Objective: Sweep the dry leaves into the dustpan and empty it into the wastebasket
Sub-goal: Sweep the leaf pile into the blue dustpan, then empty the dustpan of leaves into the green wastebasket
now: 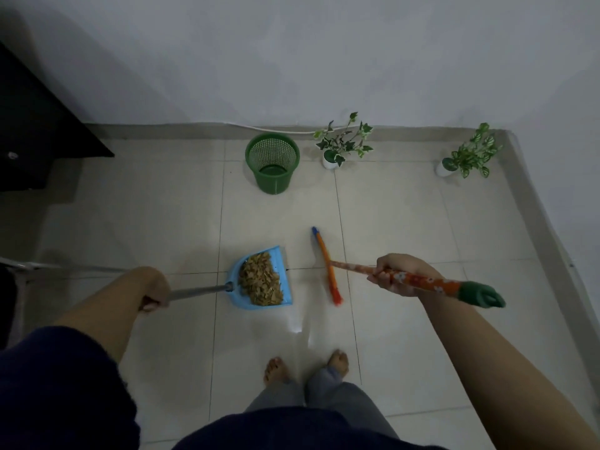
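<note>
Dimly lit as it is, I can't make out much at the far left: a dark piece of furniture (35, 125) runs off the edge, and a pale metal frame (19, 266) beside my left arm is cut off too. My left hand (152, 290) hides the near end of the dustpan's metal handle (198, 292); the fingers are wrapped tight around it. The blue dustpan (259, 279) sits on the tiled floor (422, 222) in the middle of the scene, and the dry leaves (259, 280) lie heaped inside it. I cannot tell whether any crumbs lie outside on the tiles.

My right hand (399, 274) is clenched around the broom's orange flowered handle (425, 282), whose green end cap (483, 295) sticks out to the right. The broom head (328, 266) stands just right of the dustpan, apart from it, bristles against the floor.

The green wastebasket (272, 165) stands upright by the far wall, well apart from the dustpan, and looks empty through its mesh. Two potted plants (344, 144) (467, 154) stand to its right. My bare feet (305, 365) show near the bottom.
</note>
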Demonstrator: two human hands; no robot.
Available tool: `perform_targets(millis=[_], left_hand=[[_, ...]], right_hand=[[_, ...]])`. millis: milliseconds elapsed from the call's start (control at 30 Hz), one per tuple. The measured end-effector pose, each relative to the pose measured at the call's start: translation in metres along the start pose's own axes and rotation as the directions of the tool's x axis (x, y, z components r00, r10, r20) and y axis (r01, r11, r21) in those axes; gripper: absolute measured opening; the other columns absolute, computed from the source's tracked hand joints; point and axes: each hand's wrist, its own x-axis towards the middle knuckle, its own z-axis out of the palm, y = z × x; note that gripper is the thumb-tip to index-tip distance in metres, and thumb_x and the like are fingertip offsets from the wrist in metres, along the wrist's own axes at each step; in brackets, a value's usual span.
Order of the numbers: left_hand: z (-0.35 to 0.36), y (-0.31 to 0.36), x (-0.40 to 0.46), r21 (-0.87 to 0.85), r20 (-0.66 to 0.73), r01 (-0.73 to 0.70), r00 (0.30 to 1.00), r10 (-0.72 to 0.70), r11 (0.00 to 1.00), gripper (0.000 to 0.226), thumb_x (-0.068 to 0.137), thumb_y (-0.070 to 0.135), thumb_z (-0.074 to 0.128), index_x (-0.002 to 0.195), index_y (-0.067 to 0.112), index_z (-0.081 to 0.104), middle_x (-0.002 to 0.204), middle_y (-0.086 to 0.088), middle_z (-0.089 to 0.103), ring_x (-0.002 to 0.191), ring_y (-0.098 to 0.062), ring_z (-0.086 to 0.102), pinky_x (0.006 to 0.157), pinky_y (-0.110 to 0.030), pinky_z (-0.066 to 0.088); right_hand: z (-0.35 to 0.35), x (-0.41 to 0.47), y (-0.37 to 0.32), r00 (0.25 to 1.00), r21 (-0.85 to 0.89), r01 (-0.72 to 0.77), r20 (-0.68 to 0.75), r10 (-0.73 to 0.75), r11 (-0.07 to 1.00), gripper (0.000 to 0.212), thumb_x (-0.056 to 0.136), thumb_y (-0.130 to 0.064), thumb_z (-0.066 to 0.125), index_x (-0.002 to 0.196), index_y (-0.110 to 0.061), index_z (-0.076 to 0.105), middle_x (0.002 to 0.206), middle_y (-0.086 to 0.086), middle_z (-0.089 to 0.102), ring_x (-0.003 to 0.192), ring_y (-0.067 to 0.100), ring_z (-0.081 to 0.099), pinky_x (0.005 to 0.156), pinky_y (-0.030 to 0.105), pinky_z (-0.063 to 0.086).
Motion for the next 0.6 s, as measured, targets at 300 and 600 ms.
perform_targets(millis=[300, 600], left_hand=[[0.095, -0.039, 0.003, -0.597, 0.121, 0.11, 0.992, -0.047, 0.795, 0.031, 0.094, 0.004, 0.052, 0.063, 0.003, 0.05, 0.041, -0.003, 0.045, 0.034, -0.015, 0.035, 0.039, -0.018, 0.034], [0.127, 0.056, -0.047, -0.98, 0.172, 0.171, 0.985, 0.001, 0.103, 0.026, 0.092, -0.006, 0.047, 0.067, 0.003, 0.048, 0.039, -0.006, 0.047, 0.019, -0.01, 0.034, 0.031, -0.012, 0.036]], right_hand=[[-0.029, 0.009, -0.073, 0.982, -0.281, 0.054, -0.161, -0.102, 0.958, 0.015, 0.091, -0.009, 0.032, 0.101, -0.001, 0.041, 0.036, 0.003, 0.053, 0.025, 0.006, 0.045, 0.026, 0.012, 0.034], [-0.075, 0.005, -0.159, 1.0, -0.338, 0.008, 0.014, -0.003, 0.941, 0.054, 0.089, -0.007, 0.025, 0.053, 0.004, 0.064, 0.037, 0.008, 0.052, 0.023, 0.009, 0.046, 0.02, 0.017, 0.033]])
